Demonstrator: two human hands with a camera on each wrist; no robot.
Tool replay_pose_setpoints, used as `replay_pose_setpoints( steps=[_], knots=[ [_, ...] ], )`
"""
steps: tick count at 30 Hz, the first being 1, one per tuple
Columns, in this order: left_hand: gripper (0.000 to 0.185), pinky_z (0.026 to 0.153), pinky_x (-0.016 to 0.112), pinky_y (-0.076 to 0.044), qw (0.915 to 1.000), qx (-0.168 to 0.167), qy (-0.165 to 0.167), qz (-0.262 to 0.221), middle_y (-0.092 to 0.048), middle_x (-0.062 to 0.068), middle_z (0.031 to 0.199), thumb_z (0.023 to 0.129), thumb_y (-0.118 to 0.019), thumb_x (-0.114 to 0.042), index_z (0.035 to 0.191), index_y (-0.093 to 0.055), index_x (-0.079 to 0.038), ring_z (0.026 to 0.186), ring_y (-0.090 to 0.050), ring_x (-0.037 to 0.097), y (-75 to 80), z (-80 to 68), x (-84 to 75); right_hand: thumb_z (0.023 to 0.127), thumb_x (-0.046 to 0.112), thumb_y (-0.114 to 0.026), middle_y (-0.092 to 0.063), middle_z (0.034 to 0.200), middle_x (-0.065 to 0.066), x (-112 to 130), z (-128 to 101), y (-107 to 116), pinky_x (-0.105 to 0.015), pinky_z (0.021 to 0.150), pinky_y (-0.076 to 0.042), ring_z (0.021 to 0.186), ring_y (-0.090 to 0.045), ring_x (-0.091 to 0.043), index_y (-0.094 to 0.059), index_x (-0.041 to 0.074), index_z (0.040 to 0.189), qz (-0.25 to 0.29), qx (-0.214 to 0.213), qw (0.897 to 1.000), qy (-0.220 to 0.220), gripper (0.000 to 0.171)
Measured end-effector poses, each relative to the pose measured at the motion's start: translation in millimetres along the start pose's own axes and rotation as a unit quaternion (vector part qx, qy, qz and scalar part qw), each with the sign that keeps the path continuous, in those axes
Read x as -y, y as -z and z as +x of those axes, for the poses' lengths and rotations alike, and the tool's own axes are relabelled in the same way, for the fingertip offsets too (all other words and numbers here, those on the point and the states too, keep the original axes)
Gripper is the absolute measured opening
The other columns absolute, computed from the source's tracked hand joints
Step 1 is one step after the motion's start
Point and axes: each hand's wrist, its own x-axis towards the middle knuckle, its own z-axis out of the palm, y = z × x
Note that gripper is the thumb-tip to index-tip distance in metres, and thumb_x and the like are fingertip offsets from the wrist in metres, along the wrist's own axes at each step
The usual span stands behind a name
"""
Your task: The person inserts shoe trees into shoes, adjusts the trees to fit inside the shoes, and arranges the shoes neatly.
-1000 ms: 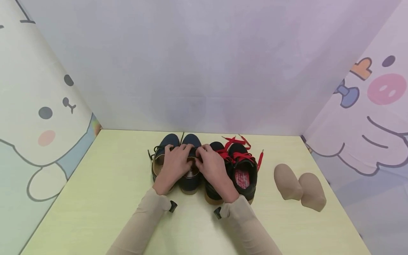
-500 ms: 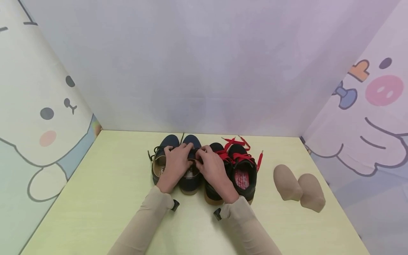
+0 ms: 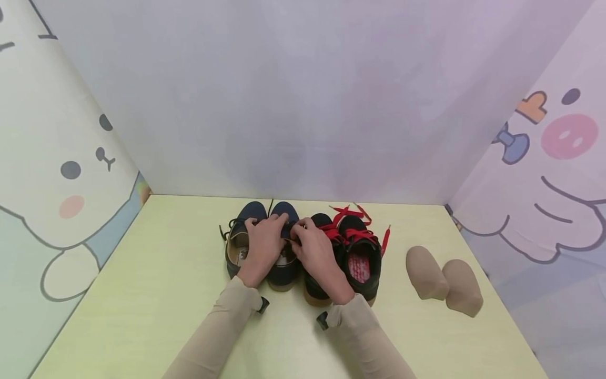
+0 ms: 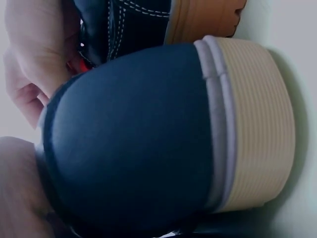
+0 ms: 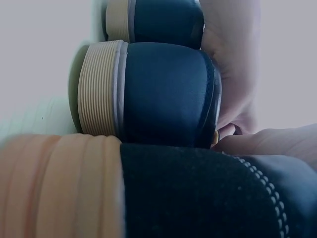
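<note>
Two navy shoes stand side by side, toes toward the back wall: the left one point(image 3: 252, 210) and the right one point(image 3: 284, 209). Over the right navy shoe's opening, my left hand point(image 3: 263, 245) and right hand point(image 3: 314, 250) meet with curled fingers, pinching its dark shoelace point(image 3: 289, 230). Much of that lace is hidden behind the fingers. The left wrist view shows the smooth navy heel point(image 4: 133, 134) above a ribbed tan sole point(image 4: 260, 124). From the right wrist camera, fingers of both hands come together just above the shoe's collar point(image 5: 213, 99).
Right beside them stand two black shoes point(image 3: 371, 289) with red laces point(image 3: 360, 234), their loose ends trailing on the table point(image 3: 156, 284). My right forearm crosses over the nearer black shoe. Two beige shoe-toe-shaped forms point(image 3: 426, 273) lie farther right. Printed cloth walls point(image 3: 303, 105) border the table.
My left wrist has shifted slightly to the right, uncovering more of the left navy shoe's opening. Both hands stay at the right navy shoe's lace, fingers moving only a little.
</note>
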Motion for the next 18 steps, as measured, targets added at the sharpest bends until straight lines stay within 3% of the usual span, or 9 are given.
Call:
replay_pose_setpoints(
  steps=[18],
  knots=[
    [0.028,0.106,0.067,-0.039,0.9996,0.016,-0.013,-0.02,-0.071,0.009,0.102,0.089,-0.076,-0.007,0.114,-0.067,-0.016,0.089,-0.071,0.033,10.5,-3.8,0.3,0.094,0.016,-0.079,-0.064,0.12,-0.007,-0.5,-0.5,4.7,-0.033,0.066,-0.055,0.073,-0.062,-0.019,-0.072,0.018,0.095,0.001,0.009,1.0,0.006,0.008]
  ],
)
